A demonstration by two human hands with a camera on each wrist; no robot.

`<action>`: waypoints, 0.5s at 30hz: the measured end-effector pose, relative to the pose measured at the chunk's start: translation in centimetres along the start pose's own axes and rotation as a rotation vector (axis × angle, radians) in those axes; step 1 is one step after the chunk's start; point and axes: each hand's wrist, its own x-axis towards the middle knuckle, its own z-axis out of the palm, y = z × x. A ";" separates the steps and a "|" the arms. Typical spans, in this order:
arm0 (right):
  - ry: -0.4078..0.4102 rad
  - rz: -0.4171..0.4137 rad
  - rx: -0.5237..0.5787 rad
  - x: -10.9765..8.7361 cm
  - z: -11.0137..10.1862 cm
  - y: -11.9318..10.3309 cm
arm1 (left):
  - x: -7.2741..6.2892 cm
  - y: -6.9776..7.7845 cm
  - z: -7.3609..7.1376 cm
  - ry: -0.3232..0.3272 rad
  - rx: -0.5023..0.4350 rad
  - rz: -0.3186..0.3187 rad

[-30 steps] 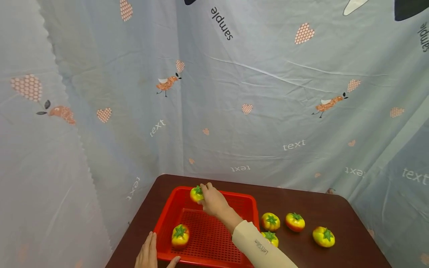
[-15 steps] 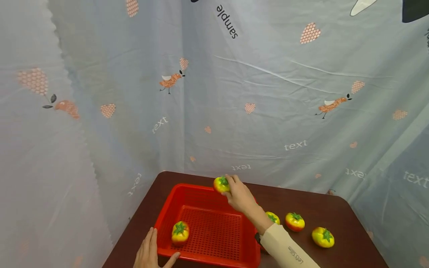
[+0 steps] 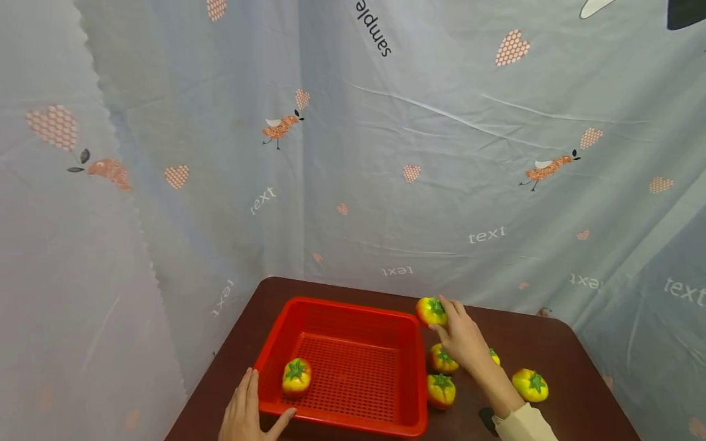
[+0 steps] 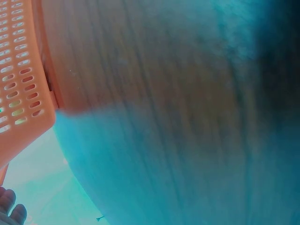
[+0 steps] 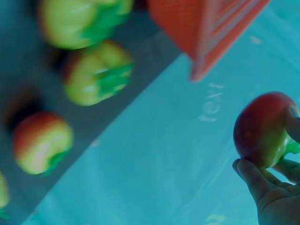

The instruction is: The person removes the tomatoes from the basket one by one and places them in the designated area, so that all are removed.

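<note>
In the head view my right hand (image 3: 461, 334) grips a yellow-and-red tomato (image 3: 431, 312) with a green leafy top, by the basket's far right corner. The right wrist view shows this tomato (image 5: 262, 129) held off the table between thumb and fingers. My left hand (image 3: 245, 411) rests at the front left corner of the red plastic basket (image 3: 353, 424), its fingers straight and thumb spread along the front rim. Inside the basket, at the left, sits one tomato (image 3: 296, 377). The left wrist view catches only fingertips and the basket's slotted side (image 4: 23, 93).
Right of the basket, two tomatoes stand close to its wall, a rear tomato (image 3: 443, 359) and a front tomato (image 3: 441, 391). Another tomato (image 3: 494, 356) is mostly hidden behind my right forearm. A yellower tomato (image 3: 531, 384) lies farther right on the dark table (image 3: 573, 392). A patterned curtain (image 3: 353, 153) hangs behind.
My right hand has carried the held tomato rightward, from above the basket's far side to beyond its right rim. The left hand stays at the basket's corner.
</note>
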 end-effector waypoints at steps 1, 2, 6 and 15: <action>0.000 0.014 0.001 -0.6 -0.1 0.6 | 0.0 0.0 -0.1 0.000 0.001 -0.002; -0.003 0.030 0.004 -1.2 -0.3 1.1 | 0.1 0.0 -0.1 0.001 0.002 -0.002; -0.032 0.119 0.001 -3.8 -0.6 3.3 | 0.1 0.1 -0.2 0.012 0.003 0.006; -0.118 0.263 -0.039 -8.3 -0.9 6.7 | -0.1 0.1 0.2 0.012 0.007 0.000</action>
